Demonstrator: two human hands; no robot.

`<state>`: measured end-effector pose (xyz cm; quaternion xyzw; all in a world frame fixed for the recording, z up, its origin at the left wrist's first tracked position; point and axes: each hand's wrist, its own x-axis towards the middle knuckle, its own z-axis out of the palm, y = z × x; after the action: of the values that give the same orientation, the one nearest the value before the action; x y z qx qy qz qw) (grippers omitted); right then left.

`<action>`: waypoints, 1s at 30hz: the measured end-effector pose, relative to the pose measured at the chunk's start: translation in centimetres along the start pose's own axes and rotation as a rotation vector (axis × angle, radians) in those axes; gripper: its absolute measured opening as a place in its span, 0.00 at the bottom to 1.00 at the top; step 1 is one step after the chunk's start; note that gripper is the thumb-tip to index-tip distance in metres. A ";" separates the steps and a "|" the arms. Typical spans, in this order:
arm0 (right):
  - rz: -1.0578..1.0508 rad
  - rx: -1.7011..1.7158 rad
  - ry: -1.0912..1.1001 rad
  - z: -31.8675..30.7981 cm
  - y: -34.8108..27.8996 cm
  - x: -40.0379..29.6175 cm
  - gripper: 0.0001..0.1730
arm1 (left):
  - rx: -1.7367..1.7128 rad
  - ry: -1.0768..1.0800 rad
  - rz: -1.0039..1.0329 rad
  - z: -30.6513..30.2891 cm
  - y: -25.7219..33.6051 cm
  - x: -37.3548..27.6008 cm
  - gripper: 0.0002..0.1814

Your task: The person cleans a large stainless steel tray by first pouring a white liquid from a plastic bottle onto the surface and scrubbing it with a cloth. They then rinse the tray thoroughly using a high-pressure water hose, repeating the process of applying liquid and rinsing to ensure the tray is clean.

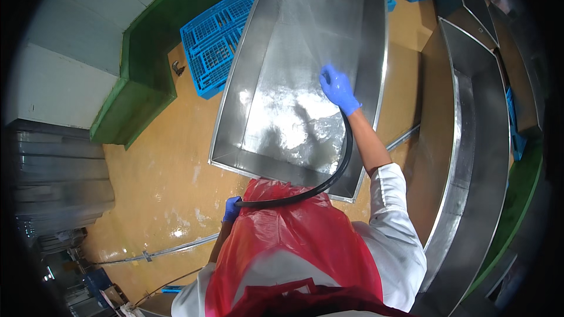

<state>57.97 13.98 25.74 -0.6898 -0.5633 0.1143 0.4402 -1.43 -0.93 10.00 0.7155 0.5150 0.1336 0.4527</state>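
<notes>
In front of me stands a long stainless-steel tub [308, 48] with sloping walls. My right hand [338, 89], in a blue glove, grips the front end of a black hose [348, 141] above the tub. Water [291, 4] sprays from that hand toward the tub's far left corner. The hose curves back over the near rim and across my red plastic apron [282, 220]. At my left side my left hand [232, 209], also gloved in blue, is closed around the hose. A pool of water [304, 141] shines on the tub's near floor.
Blue plastic pallets [218, 44] lie left of the tub, beside a green curb [145, 75]. More stainless-steel tubs [480, 97] stand on the right. The tan floor [163, 176] is wet and crossed by a metal drain channel [185, 246]. Strip curtains [61, 176] hang at far left.
</notes>
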 end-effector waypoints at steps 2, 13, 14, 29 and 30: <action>0.000 -0.012 0.009 -0.2 -0.2 0.5 0.08 | -0.015 -0.008 0.000 -0.1 -0.1 0.3 0.12; -0.009 -0.025 0.147 -3.2 -1.5 2.7 0.07 | -0.032 -0.023 0.017 -0.5 0.8 1.1 0.13; -0.003 -0.029 0.149 -3.3 -1.7 3.0 0.07 | -0.062 -0.020 0.011 -0.7 1.2 1.2 0.13; -0.014 -0.064 0.257 -4.0 -1.8 5.5 0.07 | 0.008 0.008 0.024 -0.7 -0.3 2.2 0.11; -0.009 -0.066 0.261 -4.0 -1.7 5.5 0.07 | 0.010 0.003 0.007 -0.7 -0.5 2.2 0.10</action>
<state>61.32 16.89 31.20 -0.7105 -0.5076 0.0033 0.4874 -1.23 1.30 9.42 0.7195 0.5139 0.1336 0.4476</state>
